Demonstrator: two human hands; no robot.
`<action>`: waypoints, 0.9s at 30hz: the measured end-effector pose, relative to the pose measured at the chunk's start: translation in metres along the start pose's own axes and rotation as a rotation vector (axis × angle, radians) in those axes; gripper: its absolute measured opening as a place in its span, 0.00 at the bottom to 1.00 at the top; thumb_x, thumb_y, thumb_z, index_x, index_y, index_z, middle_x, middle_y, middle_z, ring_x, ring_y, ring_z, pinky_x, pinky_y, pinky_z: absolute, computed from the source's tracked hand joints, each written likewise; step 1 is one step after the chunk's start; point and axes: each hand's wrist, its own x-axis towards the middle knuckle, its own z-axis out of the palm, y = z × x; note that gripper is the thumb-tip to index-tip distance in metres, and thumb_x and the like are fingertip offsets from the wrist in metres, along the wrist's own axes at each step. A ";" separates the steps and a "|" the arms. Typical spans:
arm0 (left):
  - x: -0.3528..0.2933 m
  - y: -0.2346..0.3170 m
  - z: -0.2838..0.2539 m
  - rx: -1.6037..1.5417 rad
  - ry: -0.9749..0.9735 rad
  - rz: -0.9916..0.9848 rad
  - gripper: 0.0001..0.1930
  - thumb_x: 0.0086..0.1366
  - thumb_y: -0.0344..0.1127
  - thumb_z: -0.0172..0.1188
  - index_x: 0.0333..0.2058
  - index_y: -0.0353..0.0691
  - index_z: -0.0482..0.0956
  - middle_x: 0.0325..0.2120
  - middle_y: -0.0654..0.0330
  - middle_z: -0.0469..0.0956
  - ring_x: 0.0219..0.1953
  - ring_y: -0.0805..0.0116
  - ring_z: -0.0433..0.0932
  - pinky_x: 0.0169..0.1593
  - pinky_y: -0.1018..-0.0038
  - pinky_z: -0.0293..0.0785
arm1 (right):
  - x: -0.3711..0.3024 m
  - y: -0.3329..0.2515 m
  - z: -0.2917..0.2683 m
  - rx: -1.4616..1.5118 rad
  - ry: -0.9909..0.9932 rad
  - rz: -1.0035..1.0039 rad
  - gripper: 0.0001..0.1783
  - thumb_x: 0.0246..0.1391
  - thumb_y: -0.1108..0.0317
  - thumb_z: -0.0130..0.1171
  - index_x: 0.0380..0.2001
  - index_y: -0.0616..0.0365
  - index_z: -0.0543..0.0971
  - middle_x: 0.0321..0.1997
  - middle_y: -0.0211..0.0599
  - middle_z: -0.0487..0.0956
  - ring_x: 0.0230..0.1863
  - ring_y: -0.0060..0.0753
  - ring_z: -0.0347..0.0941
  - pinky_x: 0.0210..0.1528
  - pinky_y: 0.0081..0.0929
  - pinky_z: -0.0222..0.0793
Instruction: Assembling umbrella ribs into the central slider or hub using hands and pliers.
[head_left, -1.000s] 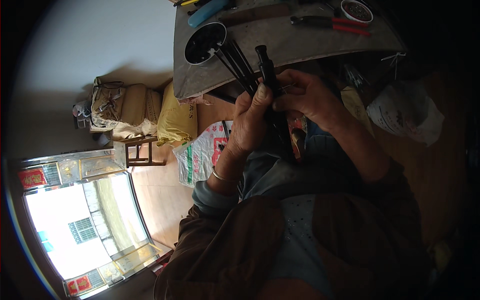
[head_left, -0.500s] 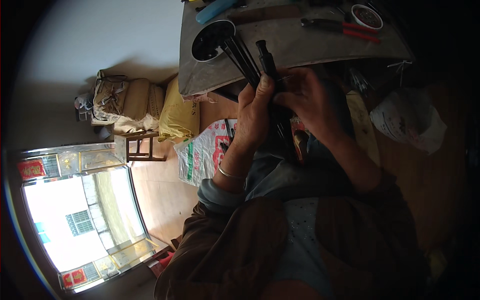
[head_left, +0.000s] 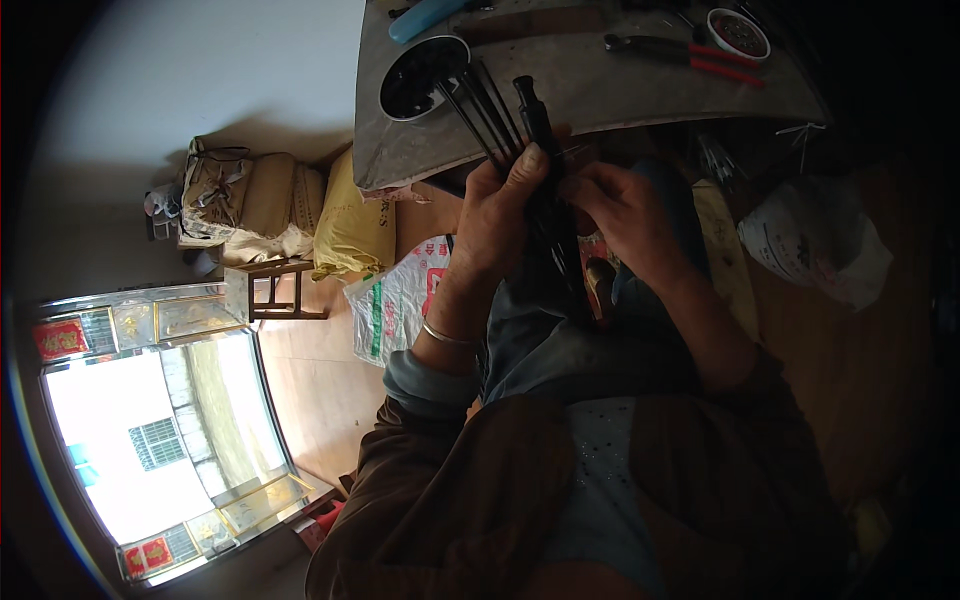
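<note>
**On my side of the worktable, a bundle of slim black rods in my left hand**

Just off the worktable's near edge, my left hand is wrapped firmly round the bundle of slim black rods together with a thicker, knobbed black stick, my thumb pressed flat against them. The upper ends fan out over the worktable's near edge; the lower ends run back from it, down over my lap. A pale bangle circles my left wrist.

Also on my side of the worktable, my right hand is half curled beside the knobbed black stick, thumb and forefinger brought close together. I can't tell whether anything small is pinched there; that patch is too dark.

On the worktable's left part stands a white-rimmed bowl, dark inside. The rod tips overlap its rim from where I look, but whether they touch I can't say. Farther back on the worktable lie a light blue handle and a flat brown strip. On its right part are red-handled pliers, with a small white bowl just behind them.

Left of the worktable, a yellow sack slumps beside brown sacks, with a wooden stool near them. Right of the worktable's near edge sits a white plastic bag.
</note>
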 end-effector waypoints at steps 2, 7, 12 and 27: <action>0.000 -0.002 0.000 0.018 0.025 0.023 0.19 0.68 0.41 0.53 0.49 0.32 0.73 0.37 0.60 0.78 0.39 0.74 0.75 0.45 0.78 0.72 | 0.001 0.002 -0.001 -0.014 -0.009 -0.025 0.17 0.57 0.58 0.59 0.21 0.60 0.75 0.15 0.23 0.67 0.19 0.13 0.62 0.22 0.17 0.56; 0.001 -0.005 -0.007 0.036 -0.009 0.038 0.19 0.66 0.42 0.56 0.48 0.33 0.75 0.36 0.61 0.78 0.38 0.76 0.75 0.44 0.79 0.71 | 0.001 -0.006 -0.001 -0.022 -0.040 0.027 0.17 0.57 0.59 0.59 0.21 0.60 0.75 0.15 0.23 0.68 0.18 0.13 0.62 0.21 0.17 0.57; -0.005 -0.004 -0.002 0.051 0.014 0.085 0.16 0.66 0.41 0.56 0.46 0.35 0.76 0.34 0.63 0.78 0.36 0.78 0.75 0.41 0.81 0.71 | -0.001 -0.009 0.000 0.041 -0.087 0.098 0.17 0.57 0.59 0.58 0.21 0.60 0.75 0.15 0.23 0.68 0.18 0.13 0.62 0.21 0.17 0.57; -0.009 -0.004 -0.007 0.102 -0.018 0.108 0.17 0.66 0.43 0.56 0.46 0.37 0.77 0.32 0.64 0.78 0.33 0.79 0.75 0.38 0.81 0.72 | 0.003 -0.013 -0.001 0.098 -0.135 0.076 0.14 0.58 0.58 0.58 0.26 0.58 0.73 0.19 0.22 0.68 0.20 0.12 0.63 0.21 0.14 0.59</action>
